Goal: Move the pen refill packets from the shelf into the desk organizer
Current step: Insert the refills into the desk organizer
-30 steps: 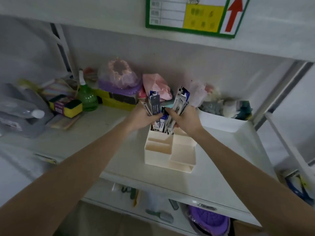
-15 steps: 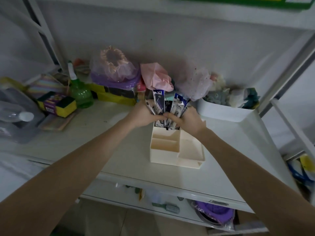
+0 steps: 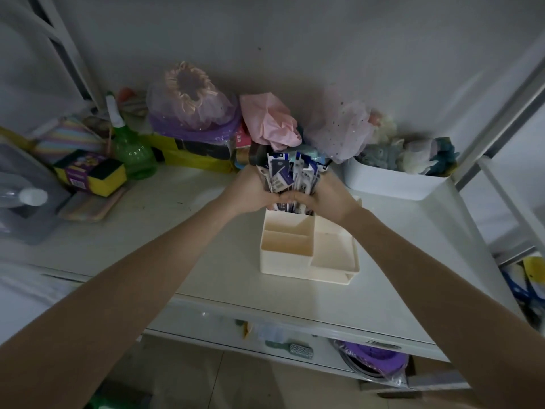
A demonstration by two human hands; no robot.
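Pen refill packets (image 3: 287,177): slim white, blue and black sleeves, bunched upright and fanned at the top, lower ends inside the rear compartment of the cream desk organizer (image 3: 306,255). Left hand (image 3: 250,191) grips the bunch from 9 o'clock, right hand (image 3: 327,199) from 3 o'clock, fingertips meeting in front. The organizer stands on the white shelf (image 3: 206,261), its front compartments bare.

Both hands (image 3: 290,193) curled together, arms outstretched.

Two bare forearms showing, no sleeves, watch or rings visible; left hand (image 3: 250,191) and right hand (image 3: 327,199) wearing no gloves, fingers partly hidden.
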